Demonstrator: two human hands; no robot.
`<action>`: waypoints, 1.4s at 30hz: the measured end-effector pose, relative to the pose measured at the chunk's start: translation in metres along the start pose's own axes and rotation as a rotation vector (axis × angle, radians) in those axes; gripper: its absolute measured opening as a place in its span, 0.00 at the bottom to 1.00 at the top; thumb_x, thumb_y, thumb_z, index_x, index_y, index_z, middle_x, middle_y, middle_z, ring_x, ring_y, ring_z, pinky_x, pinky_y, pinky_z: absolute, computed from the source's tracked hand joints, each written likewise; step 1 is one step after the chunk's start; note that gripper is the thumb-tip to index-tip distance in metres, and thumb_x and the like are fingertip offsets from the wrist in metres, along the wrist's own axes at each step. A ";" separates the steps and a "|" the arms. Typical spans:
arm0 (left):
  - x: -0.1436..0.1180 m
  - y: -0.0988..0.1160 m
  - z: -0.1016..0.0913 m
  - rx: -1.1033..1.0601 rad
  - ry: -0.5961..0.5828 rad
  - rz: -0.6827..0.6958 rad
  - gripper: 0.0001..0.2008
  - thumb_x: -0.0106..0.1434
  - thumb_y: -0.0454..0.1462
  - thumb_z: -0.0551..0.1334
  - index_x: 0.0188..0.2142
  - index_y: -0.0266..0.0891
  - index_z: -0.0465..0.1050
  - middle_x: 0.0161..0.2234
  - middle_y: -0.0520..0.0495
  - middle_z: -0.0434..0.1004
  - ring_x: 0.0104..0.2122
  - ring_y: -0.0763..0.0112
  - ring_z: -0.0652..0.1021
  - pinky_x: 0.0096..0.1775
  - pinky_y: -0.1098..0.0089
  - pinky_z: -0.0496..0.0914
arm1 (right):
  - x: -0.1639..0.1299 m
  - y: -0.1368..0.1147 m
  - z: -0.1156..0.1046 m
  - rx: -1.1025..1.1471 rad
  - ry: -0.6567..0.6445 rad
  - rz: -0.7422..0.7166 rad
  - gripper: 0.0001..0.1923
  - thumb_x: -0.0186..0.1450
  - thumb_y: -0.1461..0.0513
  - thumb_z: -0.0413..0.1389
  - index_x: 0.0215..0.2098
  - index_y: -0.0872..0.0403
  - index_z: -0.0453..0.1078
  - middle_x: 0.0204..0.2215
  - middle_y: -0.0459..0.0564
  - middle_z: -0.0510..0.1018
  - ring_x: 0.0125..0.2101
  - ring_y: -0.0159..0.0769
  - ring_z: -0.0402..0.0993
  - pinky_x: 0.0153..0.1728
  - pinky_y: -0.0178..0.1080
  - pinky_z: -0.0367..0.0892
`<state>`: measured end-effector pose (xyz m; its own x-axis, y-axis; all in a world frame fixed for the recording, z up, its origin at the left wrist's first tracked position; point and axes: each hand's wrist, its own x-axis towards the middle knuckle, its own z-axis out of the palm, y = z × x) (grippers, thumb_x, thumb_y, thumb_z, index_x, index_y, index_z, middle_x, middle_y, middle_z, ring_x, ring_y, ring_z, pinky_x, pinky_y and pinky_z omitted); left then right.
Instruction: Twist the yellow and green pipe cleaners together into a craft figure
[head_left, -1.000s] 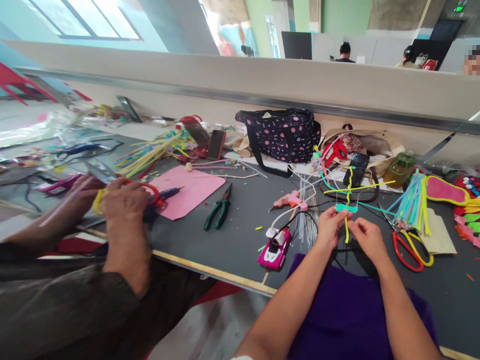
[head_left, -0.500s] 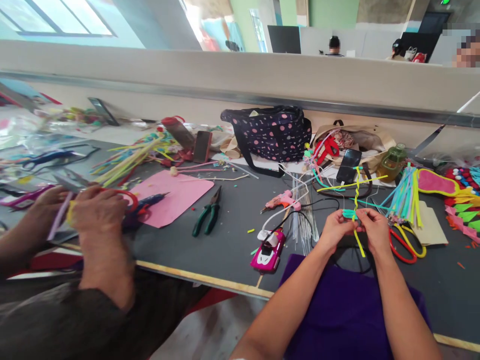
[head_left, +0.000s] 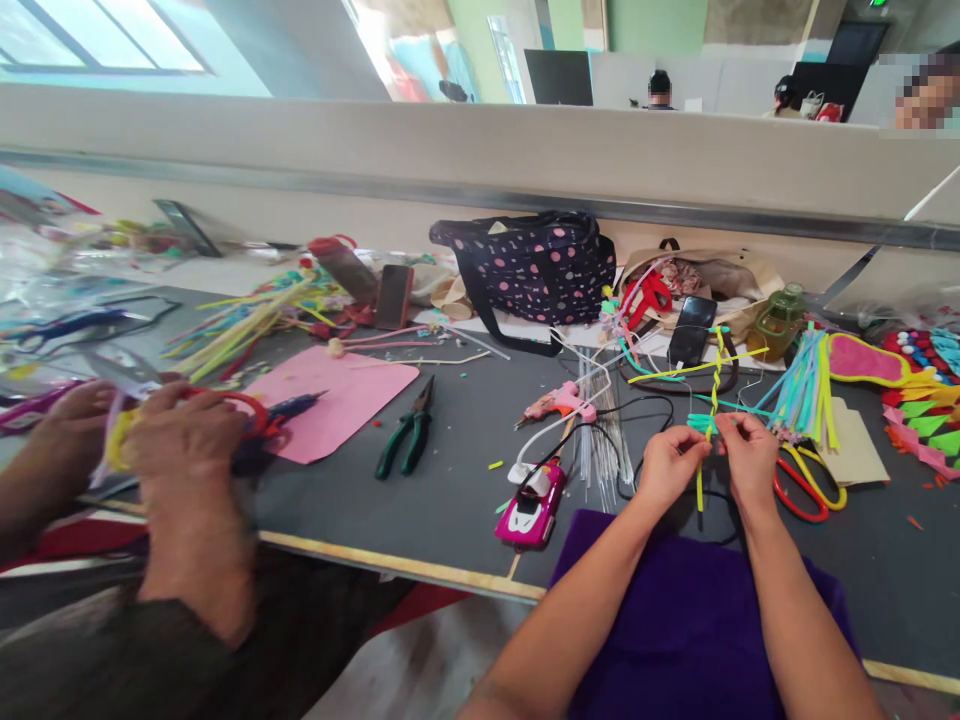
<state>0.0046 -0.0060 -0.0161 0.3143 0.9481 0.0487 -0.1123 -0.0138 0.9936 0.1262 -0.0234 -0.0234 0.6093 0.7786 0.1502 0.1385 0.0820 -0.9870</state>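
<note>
Right hand (head_left: 752,458), a second ago just left-hand-side apart, now pinches the turquoise strip (head_left: 699,422) at its crossing with the yellow strip (head_left: 716,385). Left hand (head_left: 666,466) grips yellow just below. Crossing, between fingertips, seems steadier.

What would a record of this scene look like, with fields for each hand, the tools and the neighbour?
Left hand: fingers pinched at a twisted yellow pipe cleaner
Right hand: fingers there too, exact grip unclear
Tools, left side: pink glue gun, green pliers
Tools, right side: scissors
Neighbour's hand: gripping a yellow-handled tool
</note>
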 end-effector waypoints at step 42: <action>0.003 0.005 0.000 -0.335 -0.135 -0.203 0.15 0.49 0.43 0.70 0.29 0.34 0.70 0.23 0.51 0.73 0.19 0.77 0.71 0.23 0.75 0.65 | -0.002 -0.018 0.001 0.224 -0.018 0.020 0.18 0.55 0.52 0.61 0.37 0.56 0.72 0.28 0.46 0.74 0.28 0.32 0.68 0.30 0.35 0.65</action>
<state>0.0047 -0.0034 -0.0112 0.4804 0.8701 -0.1100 -0.3290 0.2951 0.8970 0.1216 -0.0256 -0.0064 0.5959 0.7923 0.1310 -0.0518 0.2007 -0.9783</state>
